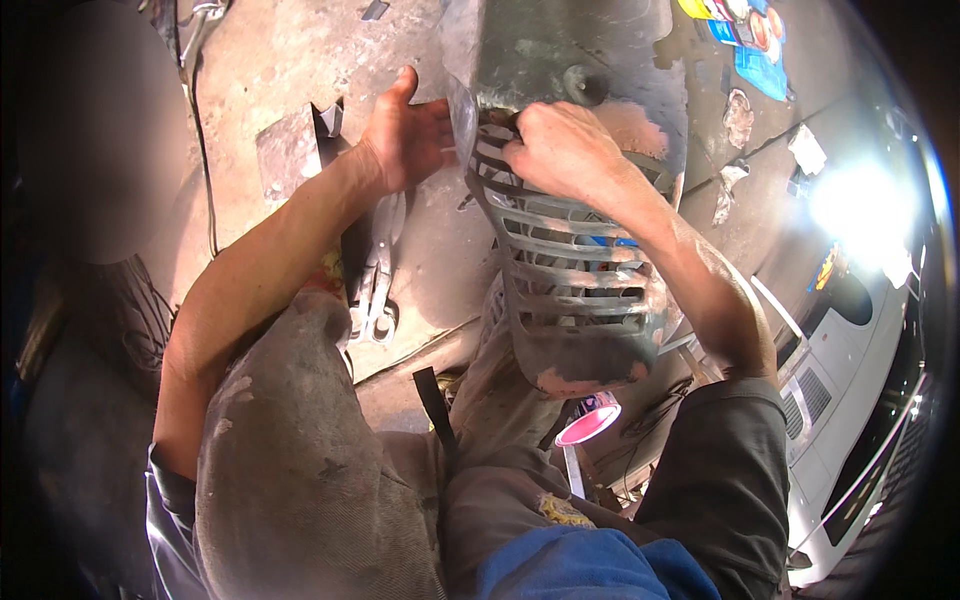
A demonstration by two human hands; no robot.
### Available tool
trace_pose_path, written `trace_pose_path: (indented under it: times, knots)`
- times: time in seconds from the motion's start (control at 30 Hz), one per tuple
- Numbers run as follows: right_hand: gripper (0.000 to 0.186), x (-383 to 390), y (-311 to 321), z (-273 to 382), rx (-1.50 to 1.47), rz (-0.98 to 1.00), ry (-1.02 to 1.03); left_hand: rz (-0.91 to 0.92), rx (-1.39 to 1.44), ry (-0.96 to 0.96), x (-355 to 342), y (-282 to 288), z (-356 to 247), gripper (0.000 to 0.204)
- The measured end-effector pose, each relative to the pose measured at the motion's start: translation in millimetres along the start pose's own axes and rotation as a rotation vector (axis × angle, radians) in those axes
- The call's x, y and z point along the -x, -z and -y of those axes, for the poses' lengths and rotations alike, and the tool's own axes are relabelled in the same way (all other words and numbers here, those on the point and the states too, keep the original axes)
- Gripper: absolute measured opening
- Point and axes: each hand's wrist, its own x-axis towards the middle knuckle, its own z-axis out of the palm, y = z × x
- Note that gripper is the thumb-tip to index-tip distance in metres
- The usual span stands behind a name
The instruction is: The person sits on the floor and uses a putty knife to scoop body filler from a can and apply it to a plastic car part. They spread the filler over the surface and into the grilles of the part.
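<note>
Bright blue, yellow and orange packets on the floor, upper right

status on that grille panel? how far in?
Done: unclear; the grille panel shows worn grey paint with pinkish bare patches, but nothing says who did that. In hand: right hand grips the top slats, left hand presses open against the panel's left edge. Left: pliers lie untouched on the floor, and the pink tape roll sits by the knee.
</note>
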Motion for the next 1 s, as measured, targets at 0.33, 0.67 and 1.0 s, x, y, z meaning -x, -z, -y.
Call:
trace_pose_path:
  times: [0.33,0.67,1.0]
  knots:
    - [0.028,-1,1,20,-0.071,-0.025,0.079,0.036,0.062,0.033,-11,12,-3,0.096]
    - [0.028,3,25,-45,0.008,-0.380,0.307,-0.056,0.053,0.011,0,0,-6,0.100]
    - [0.050,-41,-15,-123,0.324,-0.469,0.836,0.227,0.131,0.036,1,13,-9,0.098]
